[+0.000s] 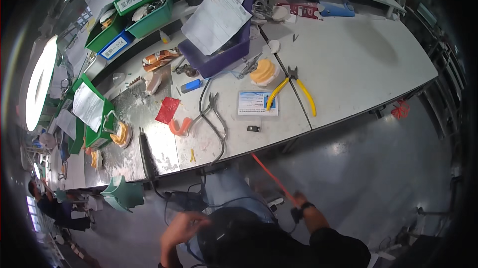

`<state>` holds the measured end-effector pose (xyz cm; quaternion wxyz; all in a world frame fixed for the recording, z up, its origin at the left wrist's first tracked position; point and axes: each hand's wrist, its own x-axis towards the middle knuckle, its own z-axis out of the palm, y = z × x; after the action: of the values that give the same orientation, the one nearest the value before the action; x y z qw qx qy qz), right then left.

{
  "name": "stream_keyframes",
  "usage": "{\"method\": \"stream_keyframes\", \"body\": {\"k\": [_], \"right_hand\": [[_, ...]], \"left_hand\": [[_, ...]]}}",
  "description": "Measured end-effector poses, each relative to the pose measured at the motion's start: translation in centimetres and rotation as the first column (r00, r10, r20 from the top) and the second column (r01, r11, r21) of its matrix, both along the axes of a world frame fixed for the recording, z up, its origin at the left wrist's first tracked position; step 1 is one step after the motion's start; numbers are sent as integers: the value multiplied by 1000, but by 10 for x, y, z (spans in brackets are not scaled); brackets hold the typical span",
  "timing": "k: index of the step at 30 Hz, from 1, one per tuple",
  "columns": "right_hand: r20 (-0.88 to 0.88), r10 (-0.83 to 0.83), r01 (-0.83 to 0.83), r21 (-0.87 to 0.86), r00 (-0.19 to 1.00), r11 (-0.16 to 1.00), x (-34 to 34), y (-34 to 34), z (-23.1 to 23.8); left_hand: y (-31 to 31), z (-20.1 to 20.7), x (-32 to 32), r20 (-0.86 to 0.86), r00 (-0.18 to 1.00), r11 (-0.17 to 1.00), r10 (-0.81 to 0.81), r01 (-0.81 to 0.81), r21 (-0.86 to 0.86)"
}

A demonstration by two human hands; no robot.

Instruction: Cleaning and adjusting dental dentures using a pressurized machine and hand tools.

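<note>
Low at the right, my right hand (298,200), with a dark band on its wrist, is closed on one end of a long thin red strip (273,176). The strip slants up and left toward the table's front edge; its exact kind is unclear. In front of my dark clothing, my left hand (185,226) is held over my lap, its fingers curled together and slightly blurred. Whatever it may hold does not show. On the table above lie yellow-handled cutters (304,91), grey-handled pliers (217,113), a pink horseshoe-shaped piece (179,127) and a red square sheet (168,110).
A dark handpiece (145,153) lies near the table's front edge, its cable hanging down. Dental models (264,72) stand near a purple bin (219,63) with papers. Green trays (97,133) line the left. A lit lamp (42,83) stands far left; another person (55,208) is beyond.
</note>
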<state>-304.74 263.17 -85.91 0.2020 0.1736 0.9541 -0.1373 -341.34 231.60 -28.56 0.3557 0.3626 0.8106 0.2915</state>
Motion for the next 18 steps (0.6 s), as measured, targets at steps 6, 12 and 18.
{"method": "stream_keyframes", "body": {"k": [6,12,18], "right_hand": [[592,-114,406,-387,798,828,98,-23,129],[30,-484,450,-423,874,787,65,-41,152],[539,-637,215,-829,551,-516,53,-36,72]], "left_hand": [[142,102,37,25,975,916,-219,196,351],[298,65,-60,-607,739,929,293,-69,364],[344,23,-64,-527,799,927,290,-99,361]]}}
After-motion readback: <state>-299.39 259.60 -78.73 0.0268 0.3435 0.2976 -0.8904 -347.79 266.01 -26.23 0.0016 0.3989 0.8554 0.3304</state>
